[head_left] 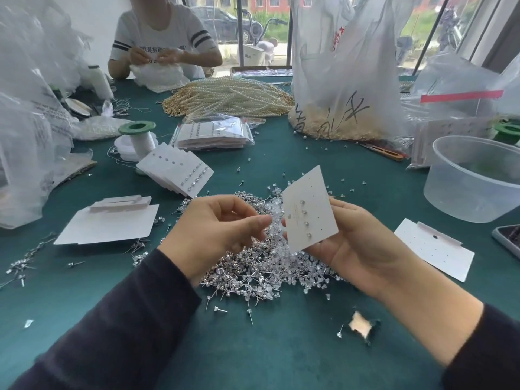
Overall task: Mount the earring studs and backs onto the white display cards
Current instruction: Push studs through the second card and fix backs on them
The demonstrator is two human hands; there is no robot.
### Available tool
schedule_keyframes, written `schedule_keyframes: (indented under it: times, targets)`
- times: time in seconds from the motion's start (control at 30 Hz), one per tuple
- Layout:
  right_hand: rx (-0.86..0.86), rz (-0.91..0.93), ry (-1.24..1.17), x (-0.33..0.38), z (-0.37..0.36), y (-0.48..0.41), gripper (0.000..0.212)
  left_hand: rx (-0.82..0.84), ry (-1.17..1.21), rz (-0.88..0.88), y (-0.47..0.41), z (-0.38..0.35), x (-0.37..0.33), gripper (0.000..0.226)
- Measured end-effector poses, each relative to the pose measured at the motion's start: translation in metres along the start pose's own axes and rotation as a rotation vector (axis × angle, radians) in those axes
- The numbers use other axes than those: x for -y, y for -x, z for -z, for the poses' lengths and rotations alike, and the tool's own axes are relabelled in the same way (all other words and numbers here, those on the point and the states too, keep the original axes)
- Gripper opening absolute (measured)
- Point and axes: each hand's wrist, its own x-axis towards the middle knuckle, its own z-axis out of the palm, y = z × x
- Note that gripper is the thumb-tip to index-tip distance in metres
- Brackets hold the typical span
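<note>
Card [309,209] tilted in your right hand [357,243], gripped from behind above the stud pile [261,271] (four studs [305,218] in one column). Your left hand [219,223] is pinched beside its edge, possibly on a stud, too small to tell. Steady the card, aim at a free hole.

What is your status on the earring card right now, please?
Right hand holds white card, four studs mounted in one column. Left hand pinched beside card edge, contents too small to tell. Loose pile of studs and backs below; nothing blocking.
</note>
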Motion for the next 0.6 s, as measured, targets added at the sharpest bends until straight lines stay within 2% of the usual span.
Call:
schedule_keyframes:
  times: [0.1, 0.2, 0.37, 0.6]
  targets:
    - [0.045, -0.039, 0.037, -0.002, 0.0, 0.0, 0.055, 0.09, 0.219, 0.015, 0.003, -0.003, -0.002, 0.024]
    - [0.098, -0.055, 0.057, -0.002, 0.0, 0.001, 0.055, 0.124, 0.317, -0.034, 0.004, -0.006, -0.001, 0.019]
    - [0.208, -0.065, 0.076, -0.003, -0.002, 0.004, 0.051, 0.07, 0.291, -0.177, 0.004, -0.01, 0.001, 0.024]
    - [0.264, -0.085, 0.028, -0.006, -0.002, 0.005, 0.042, 0.045, 0.27, -0.189, 0.004, -0.011, 0.001, 0.024]
